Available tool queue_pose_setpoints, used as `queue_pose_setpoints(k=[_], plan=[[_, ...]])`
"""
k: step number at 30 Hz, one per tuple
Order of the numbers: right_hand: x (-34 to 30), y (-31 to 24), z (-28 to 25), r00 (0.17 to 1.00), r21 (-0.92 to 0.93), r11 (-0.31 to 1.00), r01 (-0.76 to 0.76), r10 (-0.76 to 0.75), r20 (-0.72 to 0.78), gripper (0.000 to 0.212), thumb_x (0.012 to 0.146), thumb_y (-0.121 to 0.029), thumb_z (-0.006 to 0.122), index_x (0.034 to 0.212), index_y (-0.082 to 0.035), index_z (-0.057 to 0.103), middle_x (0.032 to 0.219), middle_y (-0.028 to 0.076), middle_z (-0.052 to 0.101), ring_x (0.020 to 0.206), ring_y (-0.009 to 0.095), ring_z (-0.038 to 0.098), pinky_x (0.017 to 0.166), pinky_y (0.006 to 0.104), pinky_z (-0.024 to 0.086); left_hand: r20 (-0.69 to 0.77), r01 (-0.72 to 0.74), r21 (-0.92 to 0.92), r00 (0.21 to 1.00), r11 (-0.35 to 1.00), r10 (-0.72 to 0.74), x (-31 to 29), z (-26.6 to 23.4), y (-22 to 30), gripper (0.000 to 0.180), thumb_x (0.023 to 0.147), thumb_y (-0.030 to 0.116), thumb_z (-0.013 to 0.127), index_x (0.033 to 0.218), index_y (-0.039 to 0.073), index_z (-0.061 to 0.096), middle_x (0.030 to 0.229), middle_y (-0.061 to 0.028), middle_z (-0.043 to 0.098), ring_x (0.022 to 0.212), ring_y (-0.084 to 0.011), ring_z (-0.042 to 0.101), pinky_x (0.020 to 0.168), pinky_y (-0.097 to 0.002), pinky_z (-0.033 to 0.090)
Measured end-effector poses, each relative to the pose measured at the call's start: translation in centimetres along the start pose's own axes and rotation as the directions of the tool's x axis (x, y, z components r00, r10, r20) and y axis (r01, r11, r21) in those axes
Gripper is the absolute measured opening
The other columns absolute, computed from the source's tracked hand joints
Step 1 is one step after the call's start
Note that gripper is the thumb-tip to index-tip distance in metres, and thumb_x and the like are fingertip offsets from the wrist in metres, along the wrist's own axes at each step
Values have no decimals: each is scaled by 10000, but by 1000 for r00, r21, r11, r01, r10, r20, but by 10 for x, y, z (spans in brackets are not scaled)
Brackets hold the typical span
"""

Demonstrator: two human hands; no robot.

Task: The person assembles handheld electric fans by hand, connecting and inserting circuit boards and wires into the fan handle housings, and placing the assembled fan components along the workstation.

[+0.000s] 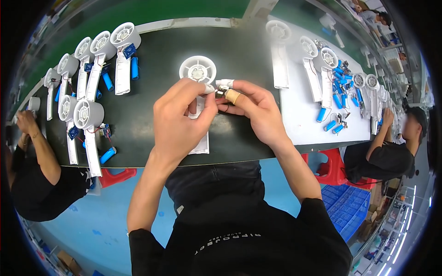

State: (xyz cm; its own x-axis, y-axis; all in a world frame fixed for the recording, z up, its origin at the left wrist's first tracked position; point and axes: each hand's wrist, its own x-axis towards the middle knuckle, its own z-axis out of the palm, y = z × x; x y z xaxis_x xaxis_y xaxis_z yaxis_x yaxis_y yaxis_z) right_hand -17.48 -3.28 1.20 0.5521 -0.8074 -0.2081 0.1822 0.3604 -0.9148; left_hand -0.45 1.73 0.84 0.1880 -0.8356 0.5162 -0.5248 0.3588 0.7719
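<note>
My left hand (179, 117) and my right hand (258, 108) meet above the dark table, fingertips pinched together. Between them is a small dark circuit board (221, 92), held mainly by my right thumb and forefinger; my left fingertips touch its left side. White coverings wrap several fingertips, and a tan one is on my right thumb. Under my hands lies a white handheld fan housing (197, 69), its round grille away from me and its open handle (201, 146) toward me. My left hand hides part of the handle. Any fine wires at the board are too small to make out.
At the left stand several white fan housings (88, 115) with blue boards and blue battery cells (108, 155). A white sheet (299, 124) on the right carries more housings and a pile of blue cells (340, 83). Co-workers sit at both sides, near red stools (331, 168).
</note>
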Motion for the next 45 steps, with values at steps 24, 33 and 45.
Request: queue_pose_setpoints(k=[24, 33, 45], plan=[[-1, 20, -1, 924, -510, 801, 314, -381, -29, 156, 922, 47, 631, 1071, 93, 638, 1051, 56, 594, 886, 90, 624, 705, 205, 517, -107, -43, 53, 993, 998, 48, -6, 26, 2, 161, 731, -39, 715, 801, 20, 582, 744, -51, 562, 557, -149, 505, 484, -287, 412], [0, 26, -2, 865, -651, 662, 372, -502, -16, 105, 897, 43, 665, 986, 89, 633, 987, 77, 621, 795, 102, 638, 656, 223, 527, -151, -66, 57, 986, 996, 74, -8, 29, -1, 187, 721, -43, 732, 810, 28, 583, 758, -38, 569, 555, -127, 499, 469, -267, 404], [5, 29, -1, 630, -832, 235, 502, -758, 166, 131, 818, -47, 722, 929, -8, 664, 893, 79, 639, 646, 245, 635, 547, 330, 507, -118, -136, 61, 983, 989, 143, -7, 27, -3, 165, 731, -79, 720, 825, 0, 611, 766, -48, 578, 553, -121, 523, 485, -264, 432]])
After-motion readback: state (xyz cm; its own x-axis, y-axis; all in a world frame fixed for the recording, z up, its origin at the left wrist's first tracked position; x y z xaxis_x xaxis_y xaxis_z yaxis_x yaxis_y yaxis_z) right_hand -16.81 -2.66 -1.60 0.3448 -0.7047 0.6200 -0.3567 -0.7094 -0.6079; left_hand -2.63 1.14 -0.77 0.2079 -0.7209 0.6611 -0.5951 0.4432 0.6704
